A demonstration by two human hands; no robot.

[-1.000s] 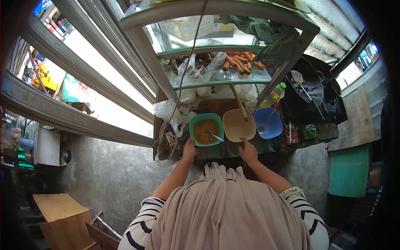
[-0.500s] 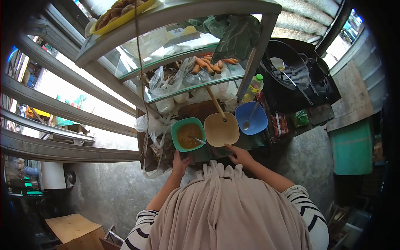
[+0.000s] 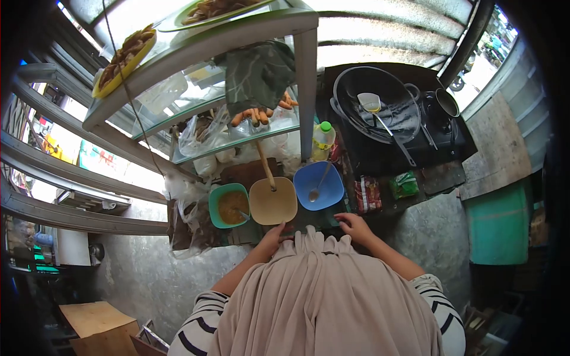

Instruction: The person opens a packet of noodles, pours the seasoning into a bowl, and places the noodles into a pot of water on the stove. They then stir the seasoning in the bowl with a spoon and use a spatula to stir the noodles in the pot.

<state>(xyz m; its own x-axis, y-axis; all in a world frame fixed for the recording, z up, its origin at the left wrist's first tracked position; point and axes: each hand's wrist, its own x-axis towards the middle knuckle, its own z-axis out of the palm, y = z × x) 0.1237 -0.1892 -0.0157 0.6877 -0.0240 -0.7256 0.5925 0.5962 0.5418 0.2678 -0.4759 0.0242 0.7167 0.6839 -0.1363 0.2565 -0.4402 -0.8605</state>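
A green bowl [image 3: 215,218] with orange-brown food and a spoon stands at the left of three bowls. Beside it is a cream bowl [image 3: 273,209], and a wooden handle [image 3: 266,166] meets its back edge. The blue bowl [image 3: 329,196] at the right has a metal spoon [image 3: 316,191] in it. My left hand [image 3: 275,238] is at the near edge of the cream bowl, fingers partly hidden, so its grip is unclear. My right hand [image 3: 352,228] rests by the counter edge just below the blue bowl, holding nothing, with its fingers apart.
A glass case [image 3: 305,89] with carrots [image 3: 259,115] and a dark cloth [image 3: 256,74] rises behind the bowls. At the right are a bottle [image 3: 322,142], red packets [image 3: 368,196], a green packet [image 3: 404,185] and a large pan [image 3: 356,127] on a black stove.
The view has turned right, so the counter and bowls appear further left. My left hand is now by the cream bowl instead of the green one; my right hand has gone from the cream bowl to near the blue one.
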